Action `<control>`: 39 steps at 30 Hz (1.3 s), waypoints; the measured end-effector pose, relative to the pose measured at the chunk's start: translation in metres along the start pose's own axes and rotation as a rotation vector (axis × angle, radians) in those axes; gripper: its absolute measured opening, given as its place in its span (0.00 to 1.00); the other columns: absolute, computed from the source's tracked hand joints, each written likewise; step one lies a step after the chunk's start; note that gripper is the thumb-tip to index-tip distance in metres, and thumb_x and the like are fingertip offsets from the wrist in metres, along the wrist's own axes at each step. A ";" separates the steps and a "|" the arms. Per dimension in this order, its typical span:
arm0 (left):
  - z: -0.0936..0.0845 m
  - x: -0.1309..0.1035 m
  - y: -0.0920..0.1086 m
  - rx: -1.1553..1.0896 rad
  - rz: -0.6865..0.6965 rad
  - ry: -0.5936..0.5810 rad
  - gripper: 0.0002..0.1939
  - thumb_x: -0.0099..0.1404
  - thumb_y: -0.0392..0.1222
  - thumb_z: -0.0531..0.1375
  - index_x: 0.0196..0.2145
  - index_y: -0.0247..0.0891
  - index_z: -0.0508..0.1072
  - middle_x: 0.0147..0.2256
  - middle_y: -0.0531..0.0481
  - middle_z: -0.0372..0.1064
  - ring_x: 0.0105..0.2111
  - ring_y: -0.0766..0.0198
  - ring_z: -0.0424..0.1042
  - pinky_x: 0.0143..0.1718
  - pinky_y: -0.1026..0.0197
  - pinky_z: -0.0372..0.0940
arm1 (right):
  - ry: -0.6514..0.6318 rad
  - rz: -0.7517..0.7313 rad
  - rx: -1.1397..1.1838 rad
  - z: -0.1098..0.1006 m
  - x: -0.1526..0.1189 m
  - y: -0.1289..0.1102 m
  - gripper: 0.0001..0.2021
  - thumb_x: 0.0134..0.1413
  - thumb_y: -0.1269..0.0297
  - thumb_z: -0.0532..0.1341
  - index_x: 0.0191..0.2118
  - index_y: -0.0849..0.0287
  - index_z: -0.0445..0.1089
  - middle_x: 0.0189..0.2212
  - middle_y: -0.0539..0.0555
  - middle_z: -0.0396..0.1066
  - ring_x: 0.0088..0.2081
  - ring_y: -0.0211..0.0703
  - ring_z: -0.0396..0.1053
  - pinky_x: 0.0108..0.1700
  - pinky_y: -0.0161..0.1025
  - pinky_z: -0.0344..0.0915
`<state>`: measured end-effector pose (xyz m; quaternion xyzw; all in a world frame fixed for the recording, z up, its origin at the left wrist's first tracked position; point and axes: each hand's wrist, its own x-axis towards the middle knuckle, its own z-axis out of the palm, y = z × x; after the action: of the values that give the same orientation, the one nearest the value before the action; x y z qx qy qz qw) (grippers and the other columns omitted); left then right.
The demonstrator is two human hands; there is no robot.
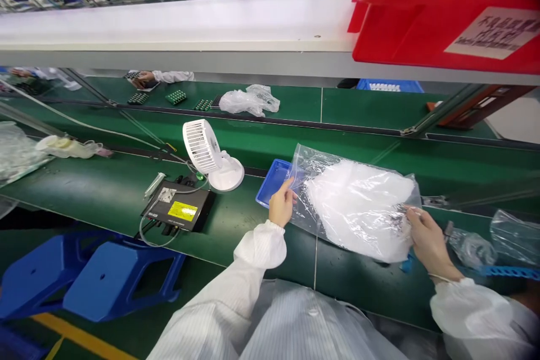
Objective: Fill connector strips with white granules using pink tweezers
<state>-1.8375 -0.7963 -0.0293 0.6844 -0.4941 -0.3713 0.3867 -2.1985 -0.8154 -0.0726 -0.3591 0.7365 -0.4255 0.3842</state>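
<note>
A clear plastic bag (358, 208) with flat white contents lies across the green workbench in front of me; what the white material is I cannot make out. My left hand (282, 202) pinches the bag's left edge. At the opposite end, my right hand (430, 242) has its fingers closed on the bag's right side, thumb partly hidden. Partly under the bag's left end sits a shallow blue tray (268, 185).
Left of the bag stand a white fan (211, 152) and a black box with cables (177, 208). A red bin (430, 17) rests on the overhead shelf (211, 28). Clear plastic bags (476, 247) lie at right. Blue stools (109, 281) stand lower left. Across the bench a co-worker's hand (145, 79) shows.
</note>
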 end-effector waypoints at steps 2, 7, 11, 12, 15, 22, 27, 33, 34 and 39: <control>-0.003 0.006 -0.013 -0.031 -0.027 0.004 0.20 0.71 0.35 0.50 0.59 0.40 0.65 0.32 0.53 0.74 0.27 0.67 0.74 0.40 0.60 0.69 | -0.007 0.010 0.013 0.009 0.000 -0.007 0.20 0.54 0.51 0.61 0.48 0.59 0.72 0.45 0.57 0.73 0.40 0.43 0.71 0.38 0.38 0.67; -0.006 0.020 -0.039 -0.113 -0.063 0.032 0.18 0.73 0.47 0.53 0.55 0.35 0.67 0.35 0.49 0.73 0.31 0.65 0.73 0.42 0.53 0.70 | -0.041 -0.001 0.034 0.024 0.001 -0.022 0.17 0.59 0.55 0.60 0.49 0.61 0.69 0.40 0.55 0.72 0.36 0.39 0.70 0.38 0.40 0.68; -0.009 0.030 -0.050 -0.176 -0.079 0.058 0.18 0.72 0.49 0.54 0.53 0.35 0.68 0.38 0.48 0.73 0.33 0.64 0.73 0.42 0.53 0.70 | -0.035 -0.037 0.010 0.028 0.001 -0.030 0.16 0.59 0.56 0.60 0.47 0.61 0.69 0.40 0.54 0.71 0.35 0.38 0.69 0.37 0.39 0.67; -0.009 0.032 -0.052 -0.191 -0.083 0.062 0.18 0.72 0.49 0.54 0.53 0.35 0.68 0.38 0.47 0.72 0.34 0.64 0.73 0.42 0.53 0.70 | -0.035 -0.041 0.001 0.028 0.001 -0.032 0.17 0.58 0.55 0.60 0.47 0.61 0.70 0.40 0.54 0.71 0.34 0.38 0.68 0.36 0.38 0.66; -0.009 0.036 -0.057 -0.230 -0.098 0.069 0.18 0.72 0.49 0.54 0.52 0.35 0.69 0.39 0.47 0.72 0.34 0.64 0.73 0.41 0.54 0.70 | -0.027 -0.041 -0.031 0.028 -0.003 -0.041 0.19 0.56 0.53 0.60 0.48 0.60 0.71 0.39 0.56 0.72 0.32 0.38 0.67 0.32 0.35 0.64; -0.003 0.036 -0.068 -0.328 -0.137 0.061 0.17 0.71 0.48 0.55 0.51 0.34 0.69 0.38 0.48 0.72 0.32 0.65 0.72 0.37 0.56 0.71 | -0.006 0.006 -0.113 0.022 -0.014 -0.075 0.23 0.50 0.49 0.62 0.48 0.58 0.72 0.32 0.55 0.71 0.25 0.37 0.63 0.23 0.34 0.57; -0.002 0.039 -0.076 -0.397 -0.155 0.068 0.16 0.71 0.48 0.56 0.49 0.33 0.69 0.36 0.49 0.71 0.30 0.66 0.72 0.35 0.59 0.71 | -0.030 0.034 -0.083 0.025 -0.013 -0.084 0.23 0.47 0.50 0.64 0.47 0.57 0.71 0.35 0.54 0.73 0.28 0.41 0.67 0.27 0.36 0.64; 0.001 0.044 -0.081 -0.436 -0.173 0.092 0.15 0.70 0.48 0.57 0.46 0.33 0.70 0.34 0.50 0.71 0.29 0.67 0.71 0.33 0.60 0.70 | -0.061 0.014 -0.066 0.026 -0.011 -0.079 0.23 0.48 0.49 0.64 0.46 0.58 0.72 0.32 0.53 0.72 0.27 0.40 0.67 0.27 0.35 0.64; 0.001 0.044 -0.081 -0.438 -0.175 0.092 0.15 0.70 0.47 0.57 0.46 0.33 0.70 0.35 0.50 0.71 0.29 0.67 0.71 0.33 0.60 0.70 | -0.061 0.011 -0.064 0.026 -0.012 -0.079 0.23 0.48 0.49 0.64 0.47 0.58 0.72 0.33 0.54 0.72 0.28 0.41 0.67 0.27 0.35 0.64; 0.003 0.043 -0.081 -0.441 -0.183 0.086 0.15 0.70 0.47 0.57 0.48 0.33 0.69 0.35 0.50 0.70 0.29 0.67 0.71 0.33 0.60 0.70 | -0.018 0.011 -0.061 0.028 -0.014 -0.079 0.24 0.47 0.49 0.64 0.47 0.59 0.72 0.33 0.53 0.71 0.27 0.38 0.65 0.28 0.35 0.63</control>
<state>-1.7985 -0.8209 -0.1088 0.6406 -0.3202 -0.4742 0.5121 -2.1515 -0.8432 -0.0073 -0.3703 0.7477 -0.3973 0.3820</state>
